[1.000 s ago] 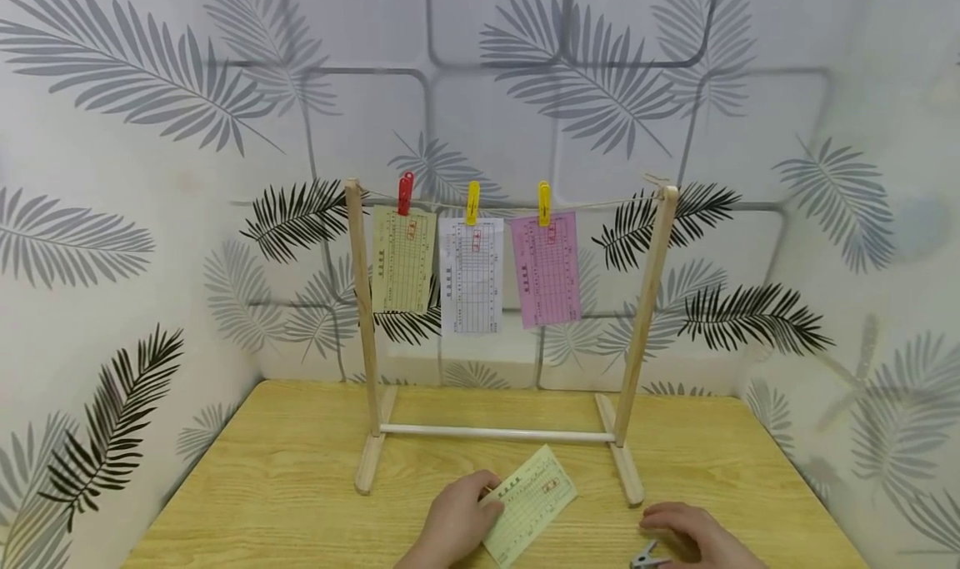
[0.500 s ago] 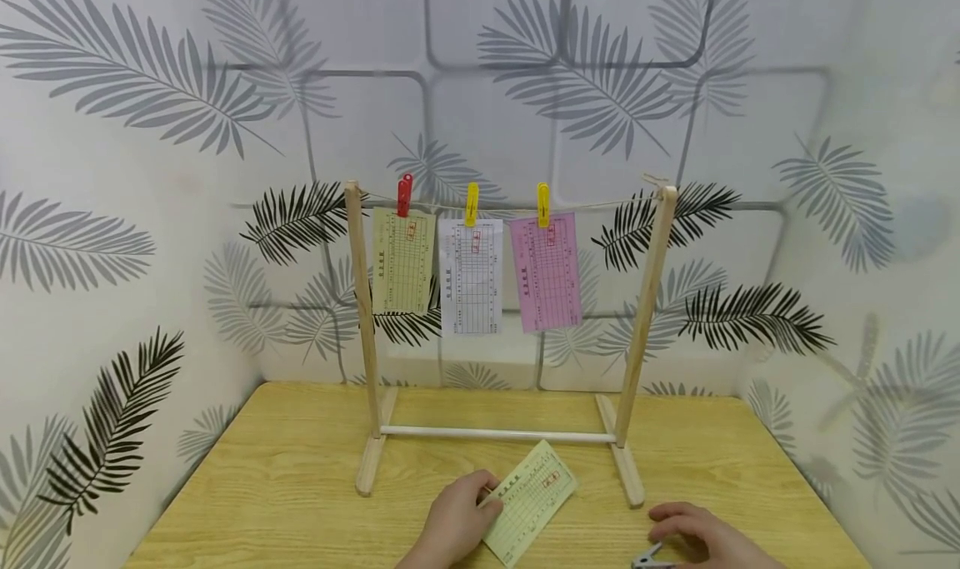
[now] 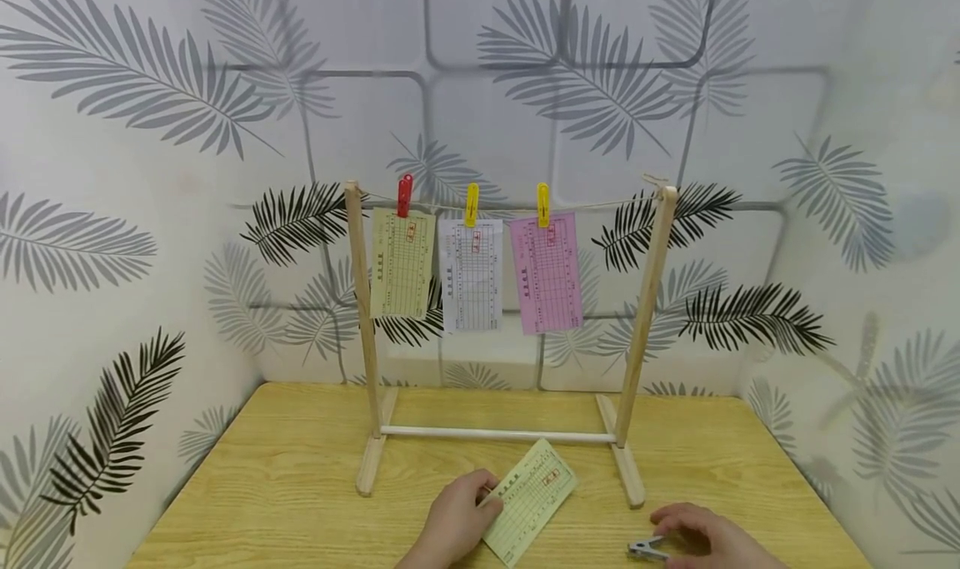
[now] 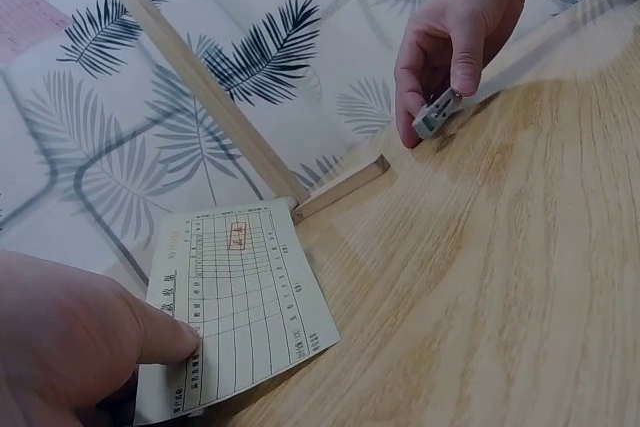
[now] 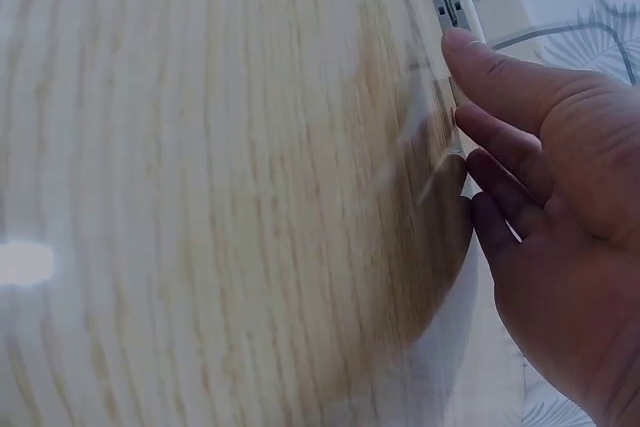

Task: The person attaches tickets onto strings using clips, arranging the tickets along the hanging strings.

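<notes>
My left hand [image 3: 457,515] pinches the left edge of a pale green printed paper form [image 3: 531,502], its thumb lying over the front. In the left wrist view the form [image 4: 245,297] shows a table of lines and a red stamp. At the lower right, my right hand [image 3: 708,540] holds a small grey clothespin [image 3: 648,548] between thumb and fingers, low over the table. The right wrist view shows that clothespin [image 5: 447,2] at the thumb tip, the other fingers bent behind it.
A wooden frame [image 3: 647,327] with a string stands on the wood-grain table [image 3: 285,469]. From the string hang a yellow-green form [image 3: 401,269] under a red clothespin [image 3: 405,196], and a white form [image 3: 472,290] and pink form [image 3: 547,282] under yellow ones.
My right hand has shifted slightly right, and the clothespin in it has turned to lie flatter. The left hand keeps its place; the form's top corner has risen a little.
</notes>
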`<state>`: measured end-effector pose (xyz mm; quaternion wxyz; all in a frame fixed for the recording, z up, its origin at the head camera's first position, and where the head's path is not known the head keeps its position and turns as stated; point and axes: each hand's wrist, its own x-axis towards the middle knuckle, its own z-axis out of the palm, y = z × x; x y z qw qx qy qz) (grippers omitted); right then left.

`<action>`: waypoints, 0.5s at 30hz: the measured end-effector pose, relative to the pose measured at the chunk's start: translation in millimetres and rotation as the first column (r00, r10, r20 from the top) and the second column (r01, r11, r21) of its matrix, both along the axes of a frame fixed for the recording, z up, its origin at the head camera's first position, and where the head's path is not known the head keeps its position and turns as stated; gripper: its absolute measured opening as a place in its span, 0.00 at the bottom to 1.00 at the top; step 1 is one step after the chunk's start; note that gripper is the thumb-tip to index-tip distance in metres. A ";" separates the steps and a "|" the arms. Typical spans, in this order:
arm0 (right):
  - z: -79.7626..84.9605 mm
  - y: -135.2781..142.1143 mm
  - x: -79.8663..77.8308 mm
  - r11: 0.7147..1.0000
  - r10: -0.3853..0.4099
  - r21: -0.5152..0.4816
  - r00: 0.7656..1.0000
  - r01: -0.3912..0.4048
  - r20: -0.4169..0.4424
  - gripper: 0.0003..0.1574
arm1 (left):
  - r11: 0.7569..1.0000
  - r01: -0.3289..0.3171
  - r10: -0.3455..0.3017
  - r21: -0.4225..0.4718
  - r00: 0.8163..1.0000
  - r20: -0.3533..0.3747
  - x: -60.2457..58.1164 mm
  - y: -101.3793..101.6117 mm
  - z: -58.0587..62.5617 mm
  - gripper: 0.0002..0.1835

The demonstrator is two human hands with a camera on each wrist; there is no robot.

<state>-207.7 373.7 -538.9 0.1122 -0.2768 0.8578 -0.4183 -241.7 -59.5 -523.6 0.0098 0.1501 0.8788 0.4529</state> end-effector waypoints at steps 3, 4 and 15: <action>18.0 -10.4 8.9 0.997 -0.068 -0.031 0.989 0.073 0.128 0.19 | 1.000 -0.003 0.003 0.016 1.000 0.010 -0.5 1.1 -1.0 0.04; 20.8 -12.0 9.9 0.994 -0.093 -0.043 0.980 0.102 0.174 0.20 | 1.000 -0.004 0.003 0.025 1.000 0.014 -0.6 1.5 -0.9 0.04; 43.1 -20.8 13.8 0.952 -0.284 -0.045 0.927 0.303 0.245 0.25 | 0.973 -0.014 0.007 0.228 0.999 0.032 4.5 10.5 17.7 0.05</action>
